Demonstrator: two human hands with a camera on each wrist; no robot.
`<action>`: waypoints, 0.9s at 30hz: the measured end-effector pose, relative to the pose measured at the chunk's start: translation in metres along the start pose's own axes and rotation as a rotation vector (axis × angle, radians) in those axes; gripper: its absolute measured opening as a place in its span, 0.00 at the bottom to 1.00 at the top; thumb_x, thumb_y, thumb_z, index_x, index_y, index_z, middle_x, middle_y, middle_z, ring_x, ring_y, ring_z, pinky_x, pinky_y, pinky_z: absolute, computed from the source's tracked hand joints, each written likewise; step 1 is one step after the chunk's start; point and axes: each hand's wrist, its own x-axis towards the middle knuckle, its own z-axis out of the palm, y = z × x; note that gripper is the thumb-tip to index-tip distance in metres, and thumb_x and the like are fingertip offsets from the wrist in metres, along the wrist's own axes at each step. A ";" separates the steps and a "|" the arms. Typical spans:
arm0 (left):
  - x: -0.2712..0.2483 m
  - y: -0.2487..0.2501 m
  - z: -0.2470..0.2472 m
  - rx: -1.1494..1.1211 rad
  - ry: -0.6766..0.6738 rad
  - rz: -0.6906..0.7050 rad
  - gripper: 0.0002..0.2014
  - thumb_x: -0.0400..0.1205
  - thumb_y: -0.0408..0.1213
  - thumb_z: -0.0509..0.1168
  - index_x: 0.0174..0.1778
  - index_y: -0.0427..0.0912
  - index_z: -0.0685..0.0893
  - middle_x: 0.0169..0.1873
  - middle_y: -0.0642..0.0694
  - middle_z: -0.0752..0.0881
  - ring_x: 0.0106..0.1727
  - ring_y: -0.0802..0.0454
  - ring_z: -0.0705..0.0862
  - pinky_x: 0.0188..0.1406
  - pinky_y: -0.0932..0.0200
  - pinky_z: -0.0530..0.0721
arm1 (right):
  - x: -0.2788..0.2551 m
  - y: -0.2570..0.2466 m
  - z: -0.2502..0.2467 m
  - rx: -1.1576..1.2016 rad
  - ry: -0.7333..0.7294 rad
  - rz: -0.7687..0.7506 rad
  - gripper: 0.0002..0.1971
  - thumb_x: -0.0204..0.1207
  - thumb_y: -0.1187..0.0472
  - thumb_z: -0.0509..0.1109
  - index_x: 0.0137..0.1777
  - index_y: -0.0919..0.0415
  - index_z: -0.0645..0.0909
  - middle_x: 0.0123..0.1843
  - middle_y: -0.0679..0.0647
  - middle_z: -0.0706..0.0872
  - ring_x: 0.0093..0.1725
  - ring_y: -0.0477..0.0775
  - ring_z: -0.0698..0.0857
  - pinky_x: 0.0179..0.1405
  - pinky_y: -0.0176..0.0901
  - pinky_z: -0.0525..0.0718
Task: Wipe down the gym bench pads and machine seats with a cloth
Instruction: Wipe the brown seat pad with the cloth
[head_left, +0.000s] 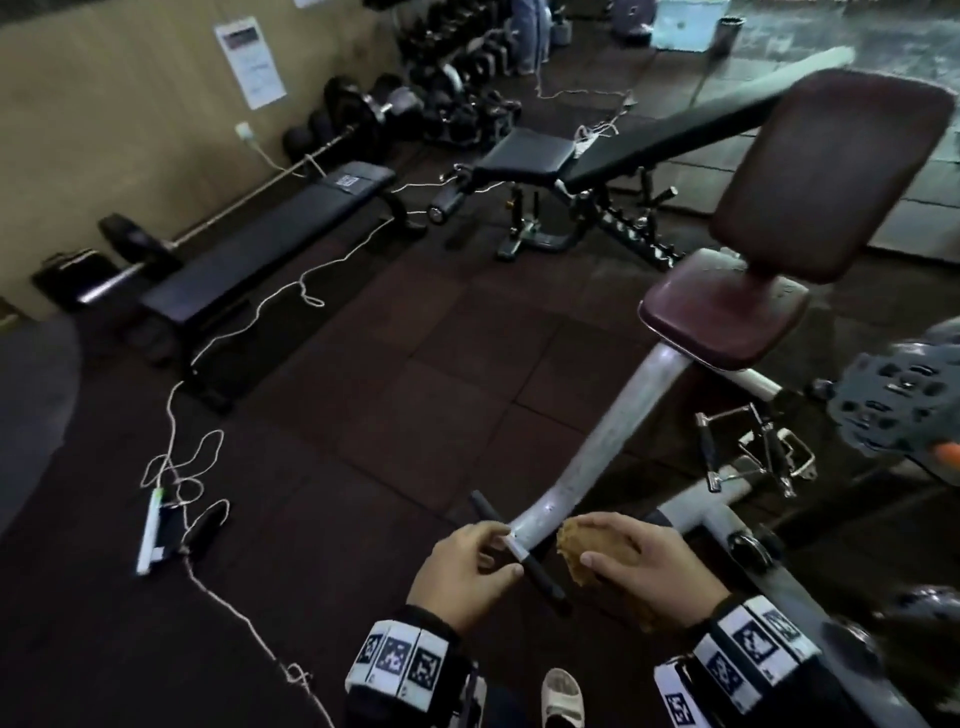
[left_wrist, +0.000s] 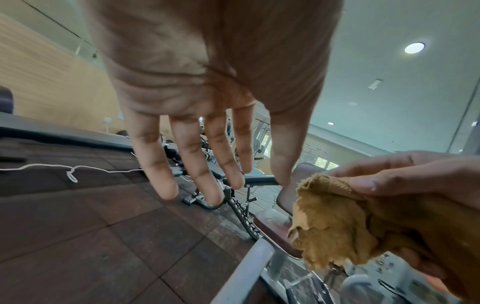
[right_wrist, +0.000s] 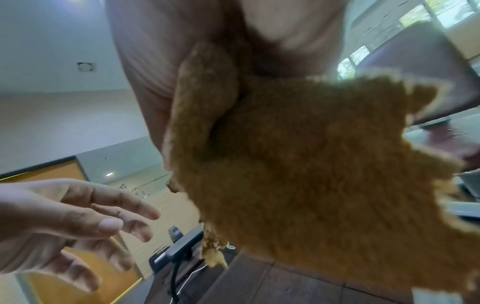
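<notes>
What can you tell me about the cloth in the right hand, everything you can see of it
The cloth is a mustard-brown, fuzzy, towel-like rag with ragged, frayed edges. It is bunched, not spread flat, and part of it hangs loose below the right hand, whose fingers and thumb grip it. It is held in the air near the machine's grey frame, short of the maroon seat. The left hand does not touch it.
</notes>
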 end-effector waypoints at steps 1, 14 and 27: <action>0.003 0.000 -0.001 -0.002 0.014 -0.018 0.19 0.73 0.46 0.74 0.59 0.58 0.82 0.48 0.61 0.84 0.44 0.70 0.83 0.47 0.72 0.81 | 0.009 -0.002 -0.002 -0.016 -0.025 -0.011 0.17 0.70 0.53 0.77 0.58 0.39 0.82 0.52 0.41 0.88 0.53 0.33 0.84 0.56 0.30 0.81; 0.079 -0.037 -0.069 -0.074 0.146 -0.166 0.17 0.73 0.45 0.74 0.56 0.60 0.83 0.47 0.62 0.85 0.44 0.69 0.83 0.51 0.64 0.83 | 0.138 -0.048 0.011 -0.071 -0.180 -0.106 0.16 0.72 0.55 0.75 0.60 0.44 0.83 0.52 0.40 0.88 0.54 0.35 0.84 0.60 0.38 0.81; 0.245 -0.102 -0.250 0.094 0.017 -0.101 0.13 0.74 0.47 0.72 0.53 0.58 0.82 0.48 0.62 0.84 0.47 0.64 0.84 0.54 0.56 0.83 | 0.341 -0.144 0.068 -0.052 -0.057 -0.072 0.16 0.70 0.54 0.77 0.55 0.35 0.83 0.49 0.34 0.89 0.50 0.29 0.84 0.54 0.25 0.79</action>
